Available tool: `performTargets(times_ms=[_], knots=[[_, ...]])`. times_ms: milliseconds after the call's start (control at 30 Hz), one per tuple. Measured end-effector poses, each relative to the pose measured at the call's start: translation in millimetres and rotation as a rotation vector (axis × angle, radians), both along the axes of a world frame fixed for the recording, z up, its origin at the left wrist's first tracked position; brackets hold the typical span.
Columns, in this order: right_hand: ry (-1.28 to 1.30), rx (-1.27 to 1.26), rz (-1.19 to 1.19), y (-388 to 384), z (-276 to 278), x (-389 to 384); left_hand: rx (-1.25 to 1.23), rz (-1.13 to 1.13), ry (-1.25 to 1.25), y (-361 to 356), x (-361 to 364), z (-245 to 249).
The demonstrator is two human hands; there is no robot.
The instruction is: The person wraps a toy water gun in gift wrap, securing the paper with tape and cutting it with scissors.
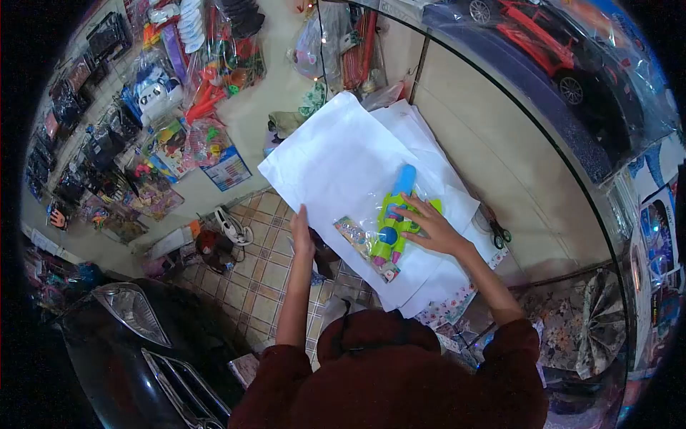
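Note:
A large white paper sheet [336, 150] lies over other white sheets [446, 171] in front of me, its upper left corner reaching over the tiled floor. My left hand [301, 232] grips the left edge of the top sheet, with part of the fingers hidden beneath it. On the paper rests a green and blue toy gun [388, 234] in clear plastic with a printed card [351, 234]. My right hand [431, 225] lies on the toy with its fingers spread. Black-handled scissors [500, 234] are to the right of the sheets.
A glass-edged counter [532, 100] curves along the right, with a boxed red and black toy car [543, 57] on top. Packaged goods [153, 93] hang on the left wall. A black ride-on car [157, 350] stands at lower left, and a white iron-like object [234, 225] sits on the tiles.

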State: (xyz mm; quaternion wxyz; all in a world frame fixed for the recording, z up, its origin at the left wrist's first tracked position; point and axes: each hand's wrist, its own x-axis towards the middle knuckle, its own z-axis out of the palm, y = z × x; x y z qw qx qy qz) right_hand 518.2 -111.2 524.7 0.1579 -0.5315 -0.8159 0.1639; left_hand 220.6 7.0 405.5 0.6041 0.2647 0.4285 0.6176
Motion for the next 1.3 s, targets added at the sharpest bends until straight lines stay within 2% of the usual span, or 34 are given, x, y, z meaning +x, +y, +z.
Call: performTargets(times_ms=[33,133,233,333,433,533,633,767,867,967,1067,1167,1300], knots=[[-0.004,-0.001,0.002,0.1,0.2,-0.6,0.012,0.068,-0.034,-1.5,-0.5,0.2],[-0.008,-0.007,0.011,-0.6,6.7,-2.1,0.274,0.458,0.257,-18.9,13.4,18.6],[-0.033,-0.004,0.027,1.8,9.8,-1.1,0.303,0.149,0.484,-61.6,7.5,42.1],[-0.072,-0.028,0.030,5.6,15.9,-2.7,0.175,-0.461,0.472,-92.2,3.8,47.1],[-0.099,-0.037,0.046,9.6,17.4,-3.0,0.084,-0.603,0.314,-111.8,19.8,29.3],[-0.144,-0.022,0.069,11.1,16.8,-3.4,0.179,-0.430,0.271,-121.7,38.5,28.5],[-0.171,-0.010,0.088,7.2,24.1,-5.7,0.263,-0.381,0.307,-125.1,53.3,41.4],[-0.184,-0.083,0.103,-19.2,65.6,-12.4,0.284,-0.355,0.267,-125.2,62.0,28.5],[-0.404,-0.277,0.270,-41.1,94.9,-11.0,0.320,-0.455,0.470,-128.2,55.7,35.4],[-0.536,-0.089,0.210,-55.2,38.2,8.1,0.269,-0.451,0.297,-132.6,58.1,45.3],[-0.298,-0.057,0.254,-52.4,16.7,14.2,0.266,-0.443,0.269,-131.0,59.1,42.8],[-0.347,0.042,0.308,-54.6,22.0,16.2,0.202,-0.467,0.267,-132.7,57.3,44.5],[-0.275,-0.017,0.299,-60.1,39.2,11.8,0.191,-0.461,0.184,-130.4,58.5,40.5]])
